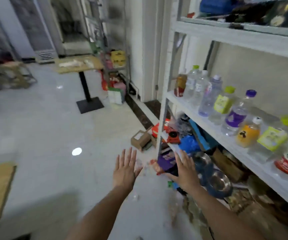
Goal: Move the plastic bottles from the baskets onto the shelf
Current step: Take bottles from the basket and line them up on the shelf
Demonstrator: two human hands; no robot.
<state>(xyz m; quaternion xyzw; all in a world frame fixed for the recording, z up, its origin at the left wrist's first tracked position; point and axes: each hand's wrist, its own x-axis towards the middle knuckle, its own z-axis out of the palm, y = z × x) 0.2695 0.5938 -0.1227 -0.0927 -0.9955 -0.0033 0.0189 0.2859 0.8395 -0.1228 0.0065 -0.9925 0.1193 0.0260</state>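
Hovering low at 6 o'clock, your left hand (pixel 125 168) and right hand (pixel 185 172) are both spread flat, fingers straight, gripping nothing. Between them is a smeared clear shape with a red end (pixel 152 166), possibly a bottle, but it is too blurred to call.

The plastic bottles (pixel 209 96) stand upright in a row on the white shelf (pixel 178 101) at 3 o'clock, with purple, green and white caps among them. On the tier below, at 5 o'clock, are a steel bowl (pixel 219 181) and a blue bag (pixel 189 142). A cardboard box (pixel 140 139) lies on the floor (pixel 44 127) beside the shelf leg. A pedestal desk (pixel 67 70) stands at 11 o'clock.
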